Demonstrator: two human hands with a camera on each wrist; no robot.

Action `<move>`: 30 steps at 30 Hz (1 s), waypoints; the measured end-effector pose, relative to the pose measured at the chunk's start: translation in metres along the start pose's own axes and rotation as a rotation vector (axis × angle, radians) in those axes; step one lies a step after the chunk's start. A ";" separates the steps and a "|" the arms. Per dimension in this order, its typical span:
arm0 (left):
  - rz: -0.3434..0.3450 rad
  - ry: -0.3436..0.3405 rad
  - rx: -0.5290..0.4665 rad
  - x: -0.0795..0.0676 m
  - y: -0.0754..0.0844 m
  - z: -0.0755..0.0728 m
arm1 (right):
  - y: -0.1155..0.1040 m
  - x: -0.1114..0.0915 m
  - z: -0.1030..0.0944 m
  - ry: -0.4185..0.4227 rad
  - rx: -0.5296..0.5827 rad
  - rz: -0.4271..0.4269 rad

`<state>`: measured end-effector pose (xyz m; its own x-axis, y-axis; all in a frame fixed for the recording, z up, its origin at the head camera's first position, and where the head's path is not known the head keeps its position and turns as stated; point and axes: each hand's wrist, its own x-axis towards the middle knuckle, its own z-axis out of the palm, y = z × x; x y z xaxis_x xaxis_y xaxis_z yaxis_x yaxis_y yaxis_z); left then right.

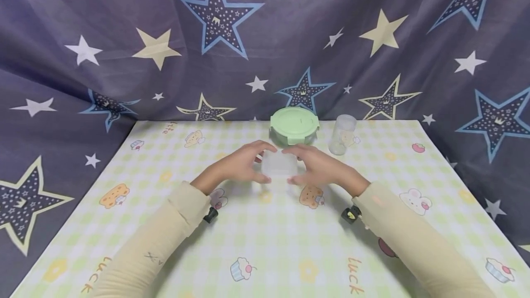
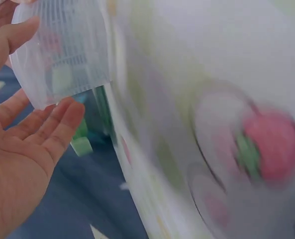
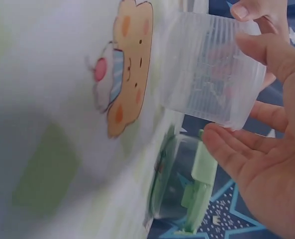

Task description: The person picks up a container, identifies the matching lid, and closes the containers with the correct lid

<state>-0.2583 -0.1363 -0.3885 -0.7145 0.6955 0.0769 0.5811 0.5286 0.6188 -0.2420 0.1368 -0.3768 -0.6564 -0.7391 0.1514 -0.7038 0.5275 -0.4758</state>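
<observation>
A small translucent plastic box (image 1: pixel 279 163) with ribbed sides (image 3: pixel 207 74) is between my two hands, over the middle of the table. My left hand (image 1: pixel 242 162) holds its left side, the thumb (image 2: pixel 23 35) at the near edge and the other fingers spread along the far edge. From the right, my right hand (image 1: pixel 318 164) holds it the same way, thumb on the near corner and fingertips (image 3: pixel 214 137) right at the far edge. Just behind the box stands a clear oval food container (image 1: pixel 295 125) with a light green clip lid.
To the right of the food container a tall clear cup (image 1: pixel 342 134) stands upright. A pale checked cloth with cartoon prints covers the table (image 1: pixel 273 238). A dark star-patterned curtain (image 1: pixel 256 36) hangs behind the table and along both sides.
</observation>
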 end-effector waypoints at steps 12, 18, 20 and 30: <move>-0.107 0.114 -0.012 -0.014 -0.045 -0.035 | 0.000 0.072 0.013 0.011 -0.094 -0.010; -0.148 0.144 0.024 -0.009 -0.057 -0.050 | -0.002 0.102 0.013 -0.019 -0.155 0.081; -0.162 0.153 0.035 -0.004 -0.059 -0.054 | 0.000 0.110 0.013 -0.018 -0.160 0.111; -0.207 0.172 0.018 0.002 -0.068 -0.060 | 0.006 0.126 0.016 -0.002 -0.142 0.150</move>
<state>-0.3229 -0.2002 -0.3837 -0.8738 0.4793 0.0825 0.4211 0.6606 0.6215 -0.3243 0.0404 -0.3743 -0.7564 -0.6483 0.0862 -0.6294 0.6857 -0.3658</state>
